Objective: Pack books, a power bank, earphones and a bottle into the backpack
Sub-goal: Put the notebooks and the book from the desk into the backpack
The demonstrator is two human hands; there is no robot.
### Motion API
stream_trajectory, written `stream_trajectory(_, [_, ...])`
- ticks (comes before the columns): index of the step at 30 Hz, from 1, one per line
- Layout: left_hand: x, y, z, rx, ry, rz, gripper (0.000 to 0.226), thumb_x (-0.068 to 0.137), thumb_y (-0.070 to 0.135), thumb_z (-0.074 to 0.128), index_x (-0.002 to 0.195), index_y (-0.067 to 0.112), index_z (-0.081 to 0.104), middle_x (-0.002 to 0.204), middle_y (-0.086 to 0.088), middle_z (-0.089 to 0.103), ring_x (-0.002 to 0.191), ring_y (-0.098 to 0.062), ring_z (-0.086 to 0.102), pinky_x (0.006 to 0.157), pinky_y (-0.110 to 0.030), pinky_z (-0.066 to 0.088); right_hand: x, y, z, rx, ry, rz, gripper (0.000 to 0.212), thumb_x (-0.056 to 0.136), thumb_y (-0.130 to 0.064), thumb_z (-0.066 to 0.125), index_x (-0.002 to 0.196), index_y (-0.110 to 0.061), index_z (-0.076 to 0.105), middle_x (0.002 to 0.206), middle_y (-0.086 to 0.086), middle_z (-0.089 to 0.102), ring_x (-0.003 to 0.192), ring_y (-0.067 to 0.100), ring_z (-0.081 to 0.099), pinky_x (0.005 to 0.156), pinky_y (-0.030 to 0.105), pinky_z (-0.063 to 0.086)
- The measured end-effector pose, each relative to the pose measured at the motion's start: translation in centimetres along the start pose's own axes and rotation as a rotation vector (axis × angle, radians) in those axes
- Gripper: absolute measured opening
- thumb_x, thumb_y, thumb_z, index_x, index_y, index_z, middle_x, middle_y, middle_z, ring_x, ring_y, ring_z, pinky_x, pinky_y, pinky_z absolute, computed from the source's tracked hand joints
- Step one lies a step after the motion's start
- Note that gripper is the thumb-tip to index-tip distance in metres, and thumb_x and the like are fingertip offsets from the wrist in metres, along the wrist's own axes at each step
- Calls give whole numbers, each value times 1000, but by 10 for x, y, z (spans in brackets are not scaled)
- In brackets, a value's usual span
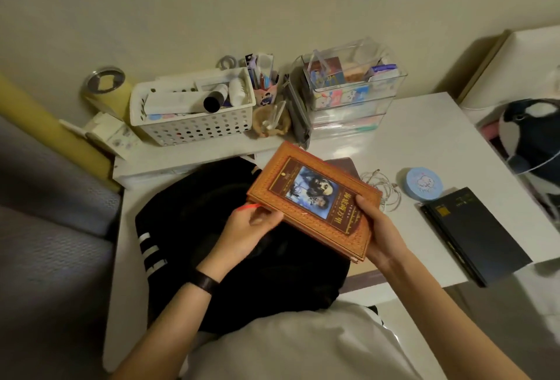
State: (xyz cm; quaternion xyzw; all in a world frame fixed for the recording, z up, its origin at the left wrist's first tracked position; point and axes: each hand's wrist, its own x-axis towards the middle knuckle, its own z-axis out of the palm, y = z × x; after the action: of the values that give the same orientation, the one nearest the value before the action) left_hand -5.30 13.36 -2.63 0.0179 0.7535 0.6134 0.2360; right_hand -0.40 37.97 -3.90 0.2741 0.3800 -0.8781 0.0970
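An orange hardcover book (pixel 315 197) with a picture on its cover hangs over the black backpack (pixel 194 228), which lies on the white table (pixel 424 143) in front of me. My left hand (pixel 251 228) holds the book's near left edge with curled fingers. My right hand (pixel 374 225) grips its right corner, thumb on the cover. A dark book (pixel 475 234) lies at the table's right edge. White earphones (pixel 383 188) lie tangled beside a round blue case (pixel 423 183). A brown flat object (pixel 345 166) peeks out behind the orange book.
Along the wall stand a white perforated basket (pixel 194 125) of bottles, a pen cup (pixel 266 88) and clear stacked boxes (pixel 351 91). A grey sofa (pixel 51 222) is on the left. A plush whale (pixel 530 134) sits at the far right.
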Motion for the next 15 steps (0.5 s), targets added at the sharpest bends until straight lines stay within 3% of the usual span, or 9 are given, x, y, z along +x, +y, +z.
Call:
stream_trajectory(3, [9, -44, -6, 978, -74, -58, 73, 74, 53, 71, 135, 22, 44, 136, 1, 50, 128, -17, 45, 108, -36, 37, -11, -10, -20, -21, 76, -62, 36, 92, -21, 52, 126, -8, 55, 116, 17, 68, 95, 29, 70, 85, 46, 56])
stream_trajectory(5, [7, -72, -6, 1328, -144, -197, 94, 76, 58, 65, 148, 18, 20, 152, -6, 25, 139, -26, 26, 113, -47, 23, -19, -14, -32, -17, 110, -60, 29, 94, -22, 50, 121, -10, 56, 109, 15, 70, 90, 27, 71, 80, 45, 58])
stream_trajectory(7, [4, -93, -2, 1427, -111, -223, 99, 78, 56, 63, 151, 16, 8, 156, -8, 13, 142, -30, 17, 114, -52, 20, -26, -14, -41, 2, 135, -40, 24, 96, -22, 48, 114, -11, 58, 101, 13, 73, 85, 26, 72, 77, 46, 59])
stream_trajectory(11, [12, -111, -9, 1508, 42, -169, 101, 78, 45, 68, 152, 20, 4, 158, -16, 7, 145, -35, 9, 110, -60, 18, -34, -11, -46, 17, 116, -7, 21, 95, -23, 48, 110, -11, 58, 96, 12, 73, 81, 26, 73, 75, 46, 59])
stream_trajectory(13, [14, -113, -16, 1517, 31, -141, 90, 80, 38, 68, 151, 17, 15, 156, -21, 17, 143, -37, 20, 109, -55, 27, -34, -7, -47, 14, 86, 21, 22, 94, -24, 49, 111, -11, 57, 97, 13, 73, 82, 27, 72, 73, 45, 60])
stream_trajectory(15, [11, -106, -23, 1446, 53, -32, 56, 85, 27, 64, 135, 11, 45, 138, -20, 49, 123, -34, 51, 94, -44, 48, -32, -6, -48, -2, 73, 55, 31, 89, -24, 54, 117, -9, 56, 99, 15, 72, 83, 29, 72, 75, 46, 59])
